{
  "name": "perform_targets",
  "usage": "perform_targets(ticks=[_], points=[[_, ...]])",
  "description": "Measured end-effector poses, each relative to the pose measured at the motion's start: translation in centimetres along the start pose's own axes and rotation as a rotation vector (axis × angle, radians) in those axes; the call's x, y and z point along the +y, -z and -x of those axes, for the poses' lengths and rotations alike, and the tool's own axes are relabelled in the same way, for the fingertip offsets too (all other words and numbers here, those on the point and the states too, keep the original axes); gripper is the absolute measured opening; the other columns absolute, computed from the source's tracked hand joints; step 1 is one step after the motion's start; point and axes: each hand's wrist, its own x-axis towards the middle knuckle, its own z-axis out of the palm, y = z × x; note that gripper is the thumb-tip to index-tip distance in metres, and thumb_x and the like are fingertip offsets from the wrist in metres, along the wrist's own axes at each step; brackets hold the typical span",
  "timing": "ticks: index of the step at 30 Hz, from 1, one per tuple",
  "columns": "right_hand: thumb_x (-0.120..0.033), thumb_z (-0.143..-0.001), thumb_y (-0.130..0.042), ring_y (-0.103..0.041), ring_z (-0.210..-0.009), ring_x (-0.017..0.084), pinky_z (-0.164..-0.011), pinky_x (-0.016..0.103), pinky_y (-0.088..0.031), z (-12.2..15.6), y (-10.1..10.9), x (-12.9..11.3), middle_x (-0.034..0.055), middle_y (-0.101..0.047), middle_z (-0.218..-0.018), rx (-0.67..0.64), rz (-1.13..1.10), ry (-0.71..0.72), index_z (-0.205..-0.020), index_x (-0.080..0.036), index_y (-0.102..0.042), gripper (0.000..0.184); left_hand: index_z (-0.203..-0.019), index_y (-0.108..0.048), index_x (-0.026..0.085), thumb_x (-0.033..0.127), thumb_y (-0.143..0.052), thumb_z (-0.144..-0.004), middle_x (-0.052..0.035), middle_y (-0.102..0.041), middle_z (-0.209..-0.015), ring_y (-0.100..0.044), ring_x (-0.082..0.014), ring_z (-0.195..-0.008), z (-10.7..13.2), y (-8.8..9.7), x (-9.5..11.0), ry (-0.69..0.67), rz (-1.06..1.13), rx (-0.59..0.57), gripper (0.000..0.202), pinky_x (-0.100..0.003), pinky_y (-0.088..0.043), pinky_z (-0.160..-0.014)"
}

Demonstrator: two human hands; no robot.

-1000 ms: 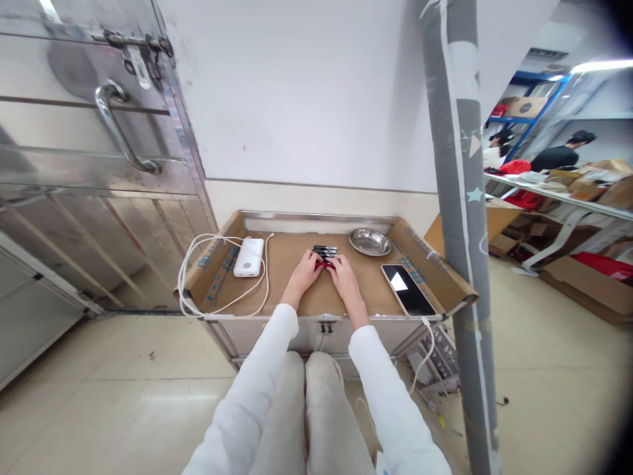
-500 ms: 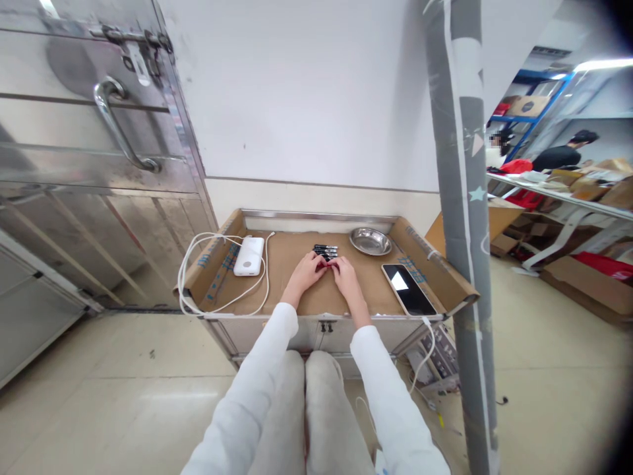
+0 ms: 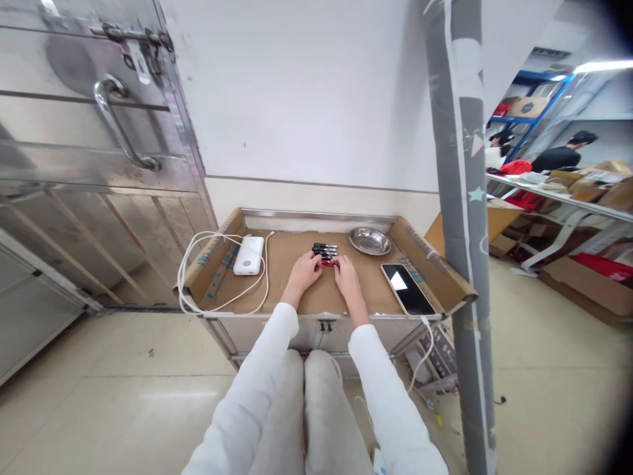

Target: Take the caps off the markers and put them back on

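Observation:
Several black pens lie side by side, crosswise, on the brown cardboard that lines the cart top. Nearest me in this row is a red pen. My left hand has its curled fingers at the red pen's left end, and my right hand pinches at its right end. The fingertips hide both ends of that pen. Whether the red pen rests fully on the cardboard I cannot tell.
A white power bank with a looped white cable lies at left. On the right are a steel bowl and a phone on a cable. A wrapped pillar stands beside the cart. Two people work in the background.
My hands have drawn slightly apart, so more of the red pen shows between them. It lies close against the black pens.

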Motion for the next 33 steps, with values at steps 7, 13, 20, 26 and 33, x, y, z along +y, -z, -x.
perform_targets(ticks=[7,13,20,26,33], points=[[-0.013,-0.087,-0.034,-0.052,-0.096,0.022,-0.087,0.036,-0.043,-0.1,0.2,-0.6,0.0117,-0.056,-0.100,0.100,0.137,-0.037,-0.099,-0.016,-0.055,0.024,-0.081,-0.050,0.020,0.013,-0.049,-0.080,-0.0059,-0.054,-0.087,-0.055,-0.0202,-0.084,0.1,0.0,0.2,0.062,-0.039,0.048,0.007,-0.032,-0.045,-0.077],[-0.008,-0.083,-0.036,-0.050,-0.098,0.026,-0.085,0.037,-0.039,0.2,0.5,-1.2,0.0180,-0.056,-0.105,0.105,0.424,-0.241,-0.109,-0.007,-0.054,0.031,-0.090,-0.052,0.014,0.015,-0.040,-0.088,-0.0117,-0.056,-0.095,-0.056,-0.0225,-0.087,0.1,0.1,0.2,0.316,-0.268,0.152,0.012,-0.033,-0.044,-0.077],[-0.009,-0.084,-0.037,-0.049,-0.096,0.025,-0.082,0.035,-0.036,0.4,0.4,-1.2,0.0159,-0.056,-0.105,0.027,0.494,-0.230,-0.106,-0.011,-0.058,0.031,-0.094,-0.054,0.010,0.015,-0.041,-0.087,-0.0146,-0.056,-0.096,-0.056,-0.0252,-0.089,0.4,-0.1,-0.2,0.439,-0.384,0.162,0.015,-0.034,-0.042,-0.077],[-0.009,-0.084,-0.037,-0.048,-0.097,0.026,-0.081,0.036,-0.036,0.5,0.5,-1.4,0.0160,-0.057,-0.106,0.020,0.498,-0.224,-0.106,-0.012,-0.058,0.031,-0.095,-0.055,0.011,0.016,-0.037,-0.090,-0.0143,-0.057,-0.096,-0.054,-0.0261,-0.092,0.4,-0.5,-0.2,0.379,-0.417,0.102,0.020,-0.036,-0.041,-0.079],[-0.011,-0.084,-0.038,-0.048,-0.098,0.026,-0.081,0.036,-0.035,0.4,0.5,-1.4,0.0155,-0.057,-0.105,0.006,0.494,-0.219,-0.107,-0.013,-0.058,0.030,-0.095,-0.055,0.011,0.018,-0.036,-0.091,-0.0138,-0.057,-0.097,-0.053,-0.0257,-0.092,0.4,-0.6,-0.3,0.382,-0.425,0.085,0.020,-0.036,-0.040,-0.079]])
